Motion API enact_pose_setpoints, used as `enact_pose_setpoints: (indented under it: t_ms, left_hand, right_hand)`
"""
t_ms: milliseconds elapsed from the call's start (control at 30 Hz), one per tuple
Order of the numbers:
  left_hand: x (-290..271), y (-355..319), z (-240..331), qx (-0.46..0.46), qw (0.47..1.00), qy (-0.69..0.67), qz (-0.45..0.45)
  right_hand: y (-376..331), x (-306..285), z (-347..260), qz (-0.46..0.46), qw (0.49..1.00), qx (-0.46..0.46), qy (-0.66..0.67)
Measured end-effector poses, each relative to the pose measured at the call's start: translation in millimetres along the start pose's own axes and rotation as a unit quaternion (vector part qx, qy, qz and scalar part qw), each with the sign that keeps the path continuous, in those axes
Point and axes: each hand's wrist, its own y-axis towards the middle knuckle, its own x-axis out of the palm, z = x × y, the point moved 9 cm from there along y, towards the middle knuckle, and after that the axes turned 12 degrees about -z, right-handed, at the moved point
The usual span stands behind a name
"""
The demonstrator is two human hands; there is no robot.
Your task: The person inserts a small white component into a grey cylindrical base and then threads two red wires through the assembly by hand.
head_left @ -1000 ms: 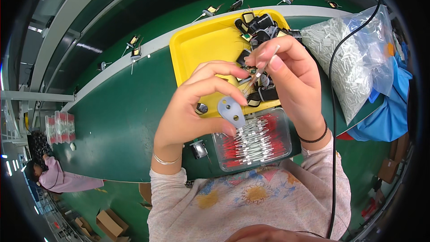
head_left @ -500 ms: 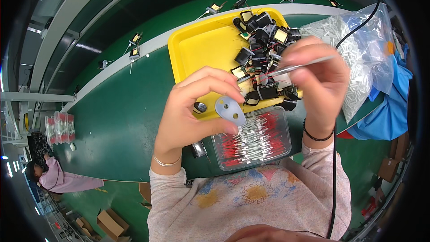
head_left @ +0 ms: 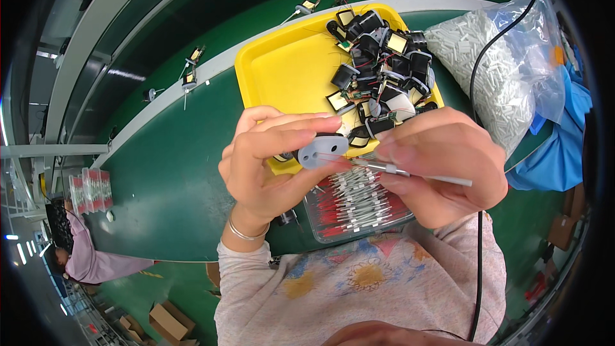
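Observation:
My left hand (head_left: 266, 160) is closed on a small grey oval end cap (head_left: 323, 151) with holes in its face. A dark part shows behind the cap, mostly covered by my fingers. Between the thumb and fingers of my right hand (head_left: 442, 163) is a slim stick (head_left: 442, 178), white at its outer end and shiny nearer the cap. Fine reddish wires run from the cap toward the stick. Both hands are close together above a clear plastic box (head_left: 320, 238), which holds many red and white thin pieces.
A yellow tray (head_left: 266, 70) behind my hands holds a heap of black parts (head_left: 368, 57) with wires. At right lies a clear bag of white tubes (head_left: 490, 70). Similar parts (head_left: 190, 70) sit along the far belt. A black cable (head_left: 477, 83) hangs at right. A person (head_left: 96, 237) sits far left.
My right hand has come down and left, closer to the cap. The stick's outer end now points slightly downward. The cap has turned and shifted slightly up and left.

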Motion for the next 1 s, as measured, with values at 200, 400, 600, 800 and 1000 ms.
enact_pose_setpoints:
  t_ms: [200,400,600,800,1000]
  left_hand:
    - [0,1,6,-0.006,0.999,0.037,-0.010]
    - [-2,0,8,-0.024,0.995,0.095,-0.011]
    - [-3,-1,11,-0.017,0.993,0.115,-0.005]
    - [-5,-1,14,-0.021,0.990,0.141,-0.001]
    - [-5,-1,20,-0.008,0.982,0.189,0.004]
  right_hand:
    - [-7,-1,-4,0.031,0.997,-0.074,-0.016]
    - [-8,4,-9,0.013,0.997,-0.079,0.000]
    - [-7,7,-9,0.032,0.997,-0.073,0.002]
    - [-9,8,-10,0.044,0.996,-0.080,-0.005]
    - [-9,7,-6,0.049,0.996,-0.073,-0.003]
